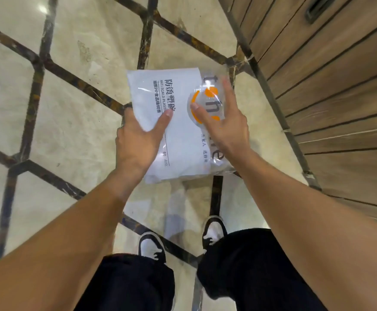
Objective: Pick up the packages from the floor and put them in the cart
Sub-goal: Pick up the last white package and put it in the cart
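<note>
A flat white package (178, 140) in clear plastic, printed with dark text and an orange ring logo, hangs above the floor in front of me. My left hand (138, 135) grips its left edge, thumb on top and fingers wrapped underneath. Over the package's right side my right hand (223, 117) lies with fingers spread, resting on the plastic near the logo. The cart is not in view.
The floor is beige marble (70, 131) with dark diagonal inlay strips. A wooden panelled wall (329, 86) with horizontal grooves runs along the right side. My two feet in black-and-white shoes (151, 248) stand below the package.
</note>
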